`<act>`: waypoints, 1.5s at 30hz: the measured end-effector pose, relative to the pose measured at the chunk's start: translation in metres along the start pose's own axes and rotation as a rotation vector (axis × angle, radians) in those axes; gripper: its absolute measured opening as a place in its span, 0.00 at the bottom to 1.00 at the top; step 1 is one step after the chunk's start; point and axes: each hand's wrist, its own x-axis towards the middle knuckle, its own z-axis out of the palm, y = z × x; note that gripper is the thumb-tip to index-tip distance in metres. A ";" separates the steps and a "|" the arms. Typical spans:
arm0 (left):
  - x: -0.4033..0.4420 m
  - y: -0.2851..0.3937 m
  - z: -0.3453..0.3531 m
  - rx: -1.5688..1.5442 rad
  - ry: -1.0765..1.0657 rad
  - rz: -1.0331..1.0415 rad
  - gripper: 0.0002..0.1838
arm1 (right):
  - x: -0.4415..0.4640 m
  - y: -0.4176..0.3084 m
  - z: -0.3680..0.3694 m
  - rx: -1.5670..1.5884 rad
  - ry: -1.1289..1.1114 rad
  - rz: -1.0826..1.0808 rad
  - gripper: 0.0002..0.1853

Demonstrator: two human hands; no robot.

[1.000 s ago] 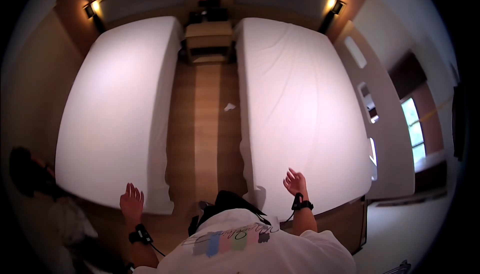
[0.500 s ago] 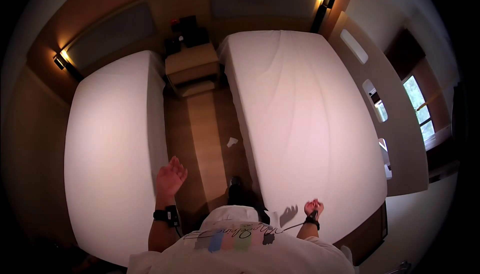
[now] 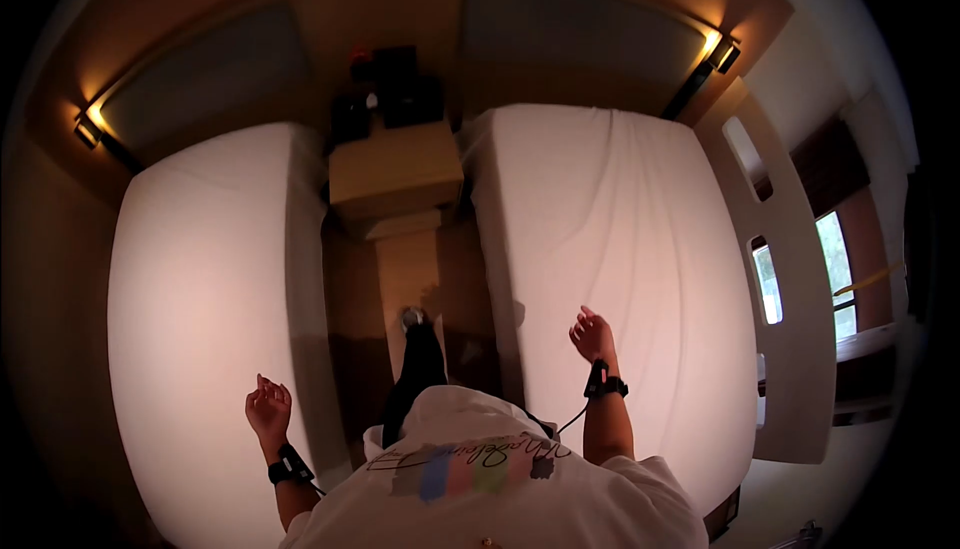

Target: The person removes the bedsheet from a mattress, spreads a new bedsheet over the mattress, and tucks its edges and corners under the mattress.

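Note:
My left hand (image 3: 268, 408) hangs above the lower right part of the left bed (image 3: 200, 299), fingers loosely apart and nothing in them. Over the near left part of the right bed (image 3: 620, 219), my right hand (image 3: 591, 335) is empty, its fingers slightly curled but apart. Both beds have white sheets; the right one shows long creases, while the left one looks smooth. Each wrist wears a black band with a small device and a cable. Neither hand visibly touches a sheet.
Between the beds runs a wooden floor (image 3: 405, 259) with a wooden nightstand (image 3: 395, 169) at its far end, dark items behind it. My foot (image 3: 412, 318) is in this aisle. A panel with cutouts (image 3: 790, 349) stands along the right bed. Wall lamps (image 3: 722, 49) glow at the headboard.
I have moved forward between the beds, and the nightstand appears nearer. My left hand has swung forward and back again; my right hand dipped, then rose over the right bed.

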 end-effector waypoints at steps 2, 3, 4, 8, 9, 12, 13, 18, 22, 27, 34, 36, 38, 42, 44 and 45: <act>0.056 0.014 0.032 -0.006 -0.006 -0.015 0.17 | 0.010 -0.006 0.008 0.101 0.054 0.021 0.23; 0.098 0.020 0.056 0.007 -0.050 -0.044 0.17 | 0.025 -0.011 0.019 0.119 0.117 0.018 0.21; 0.137 0.024 0.085 0.021 -0.089 -0.075 0.18 | 0.030 -0.016 0.029 0.138 0.186 0.016 0.19; 0.294 0.007 0.230 0.181 -0.310 -0.175 0.20 | 0.061 -0.038 0.051 -0.083 0.205 0.019 0.18; 0.323 -0.005 0.279 0.215 -0.421 -0.242 0.21 | 0.063 -0.043 0.056 -0.069 0.227 0.022 0.18; 0.392 -0.049 0.425 0.390 -0.729 -0.320 0.20 | 0.092 -0.056 0.071 -0.208 0.284 0.024 0.22; 0.416 -0.067 0.465 0.477 -0.760 -0.319 0.19 | 0.108 -0.061 0.070 -0.162 0.259 0.020 0.20; 0.469 -0.217 0.560 1.008 -0.793 -0.297 0.16 | 0.190 -0.090 0.071 -0.085 0.300 0.092 0.18; 0.552 -0.330 0.546 1.487 -0.633 -0.528 0.16 | 0.313 -0.120 0.092 -0.244 0.210 0.178 0.17; 0.691 -0.449 0.496 1.927 -0.484 -0.636 0.34 | 0.455 -0.173 0.169 -0.554 0.154 0.059 0.14; 0.753 -0.558 0.451 2.404 -0.835 -0.250 0.55 | 0.574 -0.172 0.206 -0.530 -0.034 -0.150 0.11; 0.745 -0.581 0.460 2.681 -0.888 -0.280 0.55 | 0.575 -0.176 0.214 -0.808 0.053 -0.140 0.08; 0.775 -0.607 0.450 2.694 -0.935 -0.266 0.50 | 0.600 -0.170 0.212 -0.862 0.086 -0.116 0.12; 0.818 -0.615 0.423 2.570 -1.149 0.146 0.27 | 0.588 -0.181 0.217 -0.809 0.042 -0.089 0.11; 0.827 -0.607 0.442 2.665 -1.224 0.131 0.15 | 0.585 -0.186 0.215 -0.751 0.009 -0.099 0.10; 0.827 -0.606 0.452 2.658 -1.237 0.132 0.15 | 0.585 -0.192 0.213 -0.623 -0.007 -0.052 0.10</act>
